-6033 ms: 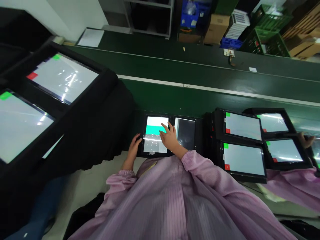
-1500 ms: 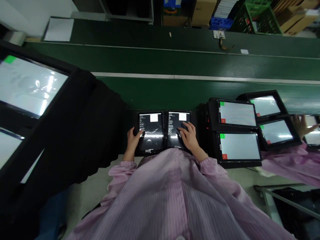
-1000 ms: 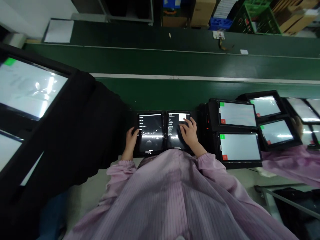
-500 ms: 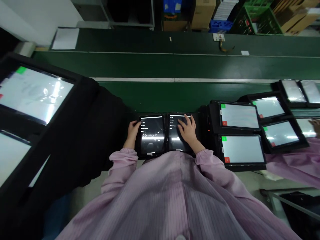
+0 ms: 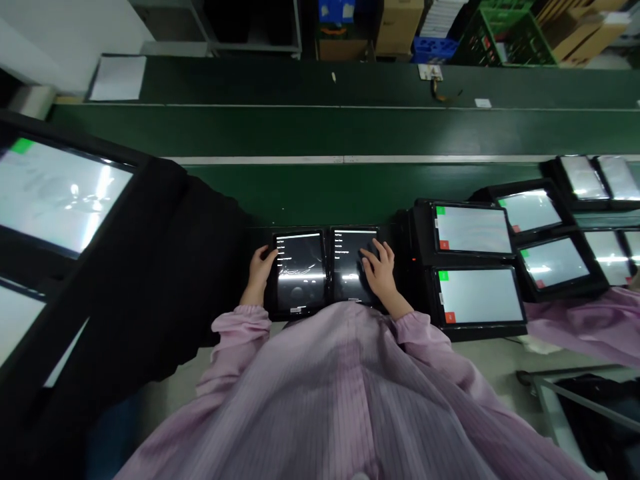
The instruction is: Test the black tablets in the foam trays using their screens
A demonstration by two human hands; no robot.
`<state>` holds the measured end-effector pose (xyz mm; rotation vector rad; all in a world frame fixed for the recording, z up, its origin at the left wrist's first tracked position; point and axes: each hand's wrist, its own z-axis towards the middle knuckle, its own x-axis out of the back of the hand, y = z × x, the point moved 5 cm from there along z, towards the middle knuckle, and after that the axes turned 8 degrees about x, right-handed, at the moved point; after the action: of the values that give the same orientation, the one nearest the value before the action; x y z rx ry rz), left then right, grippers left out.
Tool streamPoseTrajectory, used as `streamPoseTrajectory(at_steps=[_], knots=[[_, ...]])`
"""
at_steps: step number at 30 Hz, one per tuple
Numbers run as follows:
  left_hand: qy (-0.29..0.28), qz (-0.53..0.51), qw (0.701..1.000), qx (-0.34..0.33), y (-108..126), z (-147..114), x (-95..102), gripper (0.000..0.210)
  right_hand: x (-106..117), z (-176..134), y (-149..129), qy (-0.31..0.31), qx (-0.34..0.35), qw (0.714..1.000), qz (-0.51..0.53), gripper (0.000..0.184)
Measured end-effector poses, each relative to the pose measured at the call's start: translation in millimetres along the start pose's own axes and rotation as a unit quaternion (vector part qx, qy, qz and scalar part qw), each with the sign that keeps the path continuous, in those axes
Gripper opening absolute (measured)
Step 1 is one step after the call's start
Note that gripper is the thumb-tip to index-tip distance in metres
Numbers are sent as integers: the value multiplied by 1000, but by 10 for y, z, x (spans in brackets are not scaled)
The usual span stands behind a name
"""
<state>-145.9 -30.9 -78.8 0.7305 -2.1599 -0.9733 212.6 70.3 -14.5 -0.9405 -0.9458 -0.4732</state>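
Dark green conveyor bench (image 5: 320, 133) before us, two black dark-screened tablets at its near edge, our left hand (image 5: 261, 265) gripped the left tablet's (image 5: 299, 270) edge, our right hand (image 5: 379, 270) lay loosely spread, fingertips on the right tablet (image 5: 350, 263).

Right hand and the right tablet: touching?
Touching. The head view shows the right hand lying on the right tablet, fingertips on its dark screen.

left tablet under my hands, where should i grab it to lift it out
Probably by the left tablet's outer left edge, where the left hand already rests. It lies flat, its right edge butts against the right tablet, and the right hand covers that one.
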Motion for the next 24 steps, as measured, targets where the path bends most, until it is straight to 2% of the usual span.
streamPoseTrajectory(at_steps=[12, 24], knots=[[-7, -27, 1000, 3, -129, -45, 34, 32, -147, 296, -19, -21, -14, 1000, -2, 44], [-27, -42, 999, -16, -408, 53, 130, 32, 7, 39, 40, -6, -11, 1000, 14, 42]])
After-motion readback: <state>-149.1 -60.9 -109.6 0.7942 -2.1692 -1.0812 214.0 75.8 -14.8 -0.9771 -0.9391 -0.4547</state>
